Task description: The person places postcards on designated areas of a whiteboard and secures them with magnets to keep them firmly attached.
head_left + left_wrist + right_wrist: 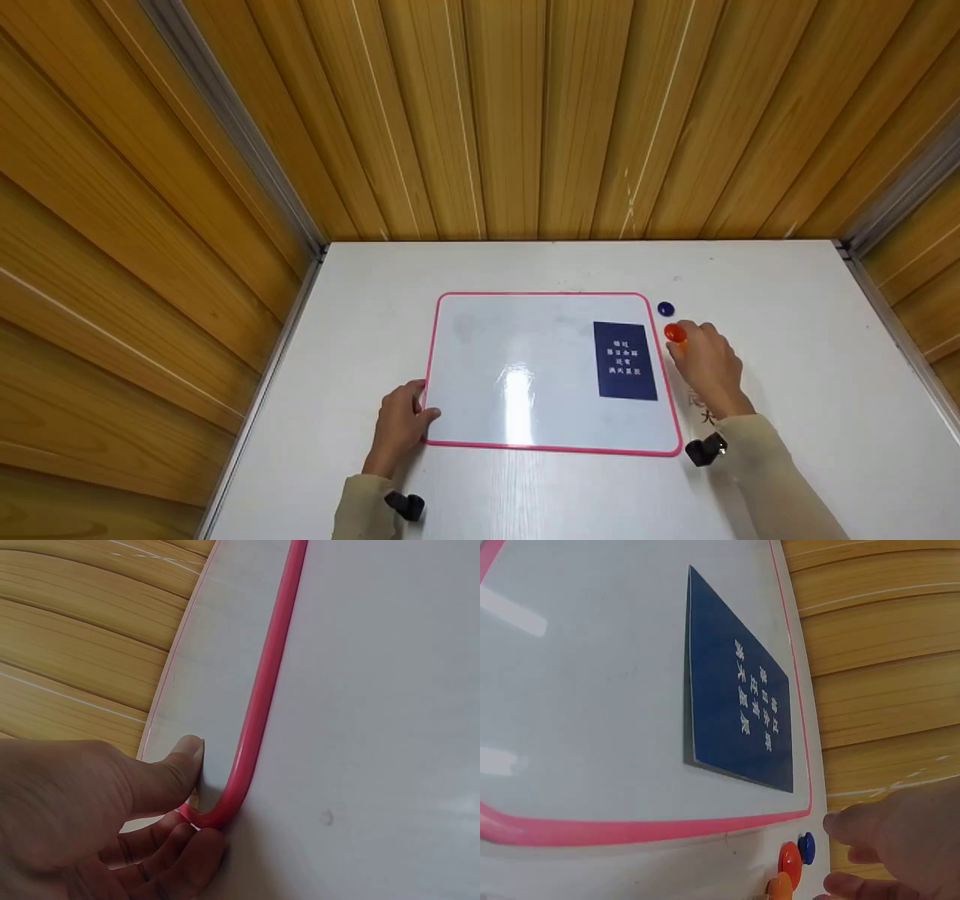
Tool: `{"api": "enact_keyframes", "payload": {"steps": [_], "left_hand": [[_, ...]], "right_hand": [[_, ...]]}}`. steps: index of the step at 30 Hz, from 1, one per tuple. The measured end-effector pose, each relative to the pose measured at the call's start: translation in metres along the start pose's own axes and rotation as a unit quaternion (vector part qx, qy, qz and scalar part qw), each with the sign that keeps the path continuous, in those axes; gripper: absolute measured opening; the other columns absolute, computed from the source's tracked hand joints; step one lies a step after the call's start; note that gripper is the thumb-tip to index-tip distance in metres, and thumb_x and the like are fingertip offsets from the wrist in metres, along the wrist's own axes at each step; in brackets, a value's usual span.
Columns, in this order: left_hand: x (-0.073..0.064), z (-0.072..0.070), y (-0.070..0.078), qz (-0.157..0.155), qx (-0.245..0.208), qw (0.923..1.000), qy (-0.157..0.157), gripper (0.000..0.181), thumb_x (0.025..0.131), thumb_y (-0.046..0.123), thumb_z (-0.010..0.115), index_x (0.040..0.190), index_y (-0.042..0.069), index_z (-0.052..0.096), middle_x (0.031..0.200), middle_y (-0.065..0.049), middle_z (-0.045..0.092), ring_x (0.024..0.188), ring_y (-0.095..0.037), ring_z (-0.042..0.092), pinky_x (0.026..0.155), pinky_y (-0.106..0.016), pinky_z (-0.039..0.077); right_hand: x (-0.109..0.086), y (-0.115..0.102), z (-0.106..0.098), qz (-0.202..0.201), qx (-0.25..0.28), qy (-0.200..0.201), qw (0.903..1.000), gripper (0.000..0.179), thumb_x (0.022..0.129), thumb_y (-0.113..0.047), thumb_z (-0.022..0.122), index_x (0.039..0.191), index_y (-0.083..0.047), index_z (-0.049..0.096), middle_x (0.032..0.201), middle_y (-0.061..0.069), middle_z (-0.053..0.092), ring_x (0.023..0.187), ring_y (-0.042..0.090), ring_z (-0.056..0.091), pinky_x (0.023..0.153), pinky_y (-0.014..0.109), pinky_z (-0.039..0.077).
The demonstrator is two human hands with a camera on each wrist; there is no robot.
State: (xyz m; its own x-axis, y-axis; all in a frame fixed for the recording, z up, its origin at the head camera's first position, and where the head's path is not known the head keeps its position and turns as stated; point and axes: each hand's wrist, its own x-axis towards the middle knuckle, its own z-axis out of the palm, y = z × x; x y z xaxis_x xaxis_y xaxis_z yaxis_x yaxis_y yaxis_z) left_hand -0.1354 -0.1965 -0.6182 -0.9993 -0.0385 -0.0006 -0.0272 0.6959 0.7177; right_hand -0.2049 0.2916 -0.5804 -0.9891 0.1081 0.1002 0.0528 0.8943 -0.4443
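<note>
A whiteboard (pixel 517 337) with a pink frame lies flat. My left hand (pixel 400 424) grips its near left corner, thumb on the white face and fingers curled under the frame, as the left wrist view shows. Near the board's right side lies a dark blue card (pixel 735 690) with white characters. Just outside the right frame my right hand (pixel 709 365) hovers beside a red round magnet (pixel 675 332), fingers apart and around nothing in the right wrist view. A blue magnet (pixel 807 848) sits beyond the red one, an orange magnet (pixel 780 886) on its near side.
The white table (pixel 360 300) meets wood-look panels (pixel 510 120) at the back and sides. Dark printed characters (pixel 707 416) show on the table next to the right wrist, partly hidden by the arm. Light glares off the board's near middle.
</note>
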Motion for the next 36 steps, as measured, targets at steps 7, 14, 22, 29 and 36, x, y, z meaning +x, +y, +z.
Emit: {"api": "enact_keyframes", "payload": {"steps": [7,14,22,29,36], "left_hand": [[0.000,0.000,0.000,0.001,0.003,1.0000,0.001,0.052,0.085,0.008,0.083,0.133,-0.002,0.064,0.078,-0.001,0.054,0.073,-0.017,0.048,0.065,-0.032,0.042],[0.001,0.000,0.000,-0.011,0.000,0.9999,-0.006,0.053,0.086,0.008,0.082,0.135,-0.001,0.063,0.081,-0.003,0.055,0.074,-0.018,0.049,0.066,-0.034,0.043],[0.000,0.001,0.000,-0.012,0.002,0.9999,-0.005,0.055,0.086,0.008,0.083,0.136,-0.001,0.063,0.081,-0.003,0.055,0.075,-0.018,0.049,0.067,-0.034,0.043],[0.000,0.001,-0.001,-0.006,0.001,1.0000,-0.002,0.054,0.085,0.009,0.084,0.135,-0.001,0.063,0.080,-0.002,0.054,0.074,-0.017,0.049,0.064,-0.032,0.045],[0.001,0.001,-0.002,0.004,-0.001,1.0000,0.001,0.052,0.085,0.008,0.083,0.133,0.000,0.064,0.078,-0.001,0.054,0.071,-0.016,0.049,0.061,-0.031,0.042]], "right_hand": [[0.001,0.018,0.005,0.025,-0.006,-0.015,0.9996,0.051,0.096,-0.012,0.069,0.137,0.013,0.053,0.122,0.039,0.052,0.103,0.052,0.051,0.084,0.065,0.050],[0.001,0.024,0.007,0.049,-0.007,-0.043,0.9979,0.053,0.097,-0.016,0.068,0.139,0.012,0.052,0.120,0.037,0.055,0.098,0.048,0.052,0.084,0.063,0.049],[0.001,0.024,0.010,0.052,-0.008,-0.047,0.9975,0.052,0.097,-0.017,0.069,0.136,0.013,0.053,0.118,0.035,0.054,0.097,0.047,0.049,0.084,0.063,0.047],[0.002,0.025,0.012,0.046,-0.017,-0.041,0.9979,0.046,0.097,-0.016,0.068,0.131,0.013,0.057,0.112,0.033,0.057,0.094,0.045,0.051,0.081,0.060,0.049],[0.002,0.025,0.013,0.044,-0.023,-0.043,0.9978,0.045,0.098,-0.015,0.068,0.131,0.013,0.058,0.109,0.033,0.056,0.091,0.044,0.052,0.078,0.058,0.050]]}}
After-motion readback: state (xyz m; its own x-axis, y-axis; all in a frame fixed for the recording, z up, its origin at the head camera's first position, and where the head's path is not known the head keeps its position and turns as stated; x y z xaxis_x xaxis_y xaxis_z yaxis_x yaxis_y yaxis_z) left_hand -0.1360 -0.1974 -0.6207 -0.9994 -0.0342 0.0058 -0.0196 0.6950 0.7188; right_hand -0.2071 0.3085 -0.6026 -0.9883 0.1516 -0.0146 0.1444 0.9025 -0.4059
